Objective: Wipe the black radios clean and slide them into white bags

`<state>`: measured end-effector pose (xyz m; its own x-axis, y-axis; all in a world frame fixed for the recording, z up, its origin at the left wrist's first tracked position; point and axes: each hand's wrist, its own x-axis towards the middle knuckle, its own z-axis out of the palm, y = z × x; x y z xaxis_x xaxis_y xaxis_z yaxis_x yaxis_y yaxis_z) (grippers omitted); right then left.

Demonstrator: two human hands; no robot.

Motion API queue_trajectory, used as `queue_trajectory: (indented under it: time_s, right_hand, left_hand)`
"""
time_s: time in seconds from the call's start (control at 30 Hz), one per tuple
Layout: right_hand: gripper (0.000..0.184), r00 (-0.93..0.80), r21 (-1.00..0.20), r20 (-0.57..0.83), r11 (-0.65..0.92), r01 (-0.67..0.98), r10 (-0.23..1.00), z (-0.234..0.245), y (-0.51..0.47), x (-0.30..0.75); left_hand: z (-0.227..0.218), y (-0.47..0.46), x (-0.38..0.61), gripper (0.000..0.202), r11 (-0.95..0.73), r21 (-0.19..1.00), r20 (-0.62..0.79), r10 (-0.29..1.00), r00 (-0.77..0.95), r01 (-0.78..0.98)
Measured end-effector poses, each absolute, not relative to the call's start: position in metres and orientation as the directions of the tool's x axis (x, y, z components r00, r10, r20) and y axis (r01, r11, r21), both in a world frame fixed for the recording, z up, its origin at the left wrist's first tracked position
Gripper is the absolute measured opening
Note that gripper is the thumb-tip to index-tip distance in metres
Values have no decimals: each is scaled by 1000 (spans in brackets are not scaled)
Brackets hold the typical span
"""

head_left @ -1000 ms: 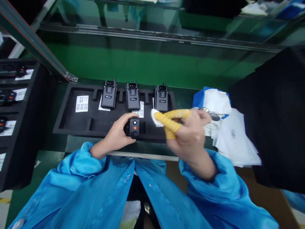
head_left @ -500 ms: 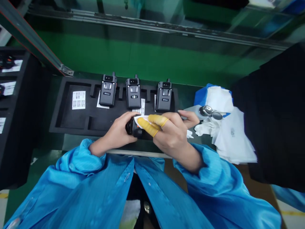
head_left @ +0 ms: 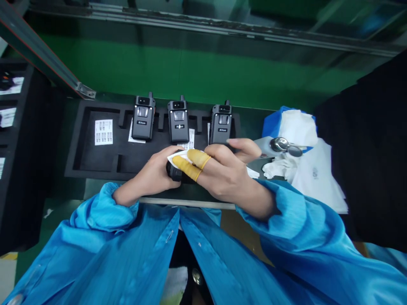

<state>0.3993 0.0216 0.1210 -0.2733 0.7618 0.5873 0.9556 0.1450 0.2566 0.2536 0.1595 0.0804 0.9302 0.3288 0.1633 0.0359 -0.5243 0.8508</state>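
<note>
My left hand (head_left: 159, 169) is wrapped round a black walkie-talkie (head_left: 174, 173), seen end-on and partly covered. Against it my right hand (head_left: 227, 171) presses a folded white wipe (head_left: 174, 156); two of its fingers wear yellow finger cots, and the thumb sticks out to the right. Just beyond the hands, three more walkie-talkies lie back side up in a black foam tray (head_left: 92, 173): a left one (head_left: 143, 118), a middle one (head_left: 178, 122) and a right one (head_left: 221, 123). White label sheets lie partly under them, and one label sheet (head_left: 103, 132) shows fully.
On the right are a blue box (head_left: 272, 123) of white wipes, a metal-topped dispenser bottle (head_left: 279, 144), crumpled wipes (head_left: 280, 167) and a white bag (head_left: 318, 182). Stacked black foam trays (head_left: 34, 127) stand left. A dark upright mass (head_left: 375, 148) bounds the right side.
My right hand and the wipe have shifted slightly left over the walkie-talkie, which has turned in my left hand so that its orange part no longer shows. The view has shifted slightly.
</note>
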Motion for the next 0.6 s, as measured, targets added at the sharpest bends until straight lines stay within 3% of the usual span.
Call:
queue_trajectory:
  time_s: [0.13,0.37,0.47,0.6]
  right_hand:
    - [30,-173,231,699,10,973,694,110,19,386]
    - [31,102,30,768,-194,980,632,93,17,379]
    - [30,134,-28,759,-174,984,637,95,20,379]
    - [32,29,-21,659,-20,1000,751,103,24,380]
  left_hand:
    - [78,155,253,58,-532,845,181,378,908,52]
    - [83,152,252,58,-548,832,171,404,899,88]
    - [82,152,253,58,-561,826,197,381,904,56]
    - [80,154,254,59,-573,819,215,340,916,20]
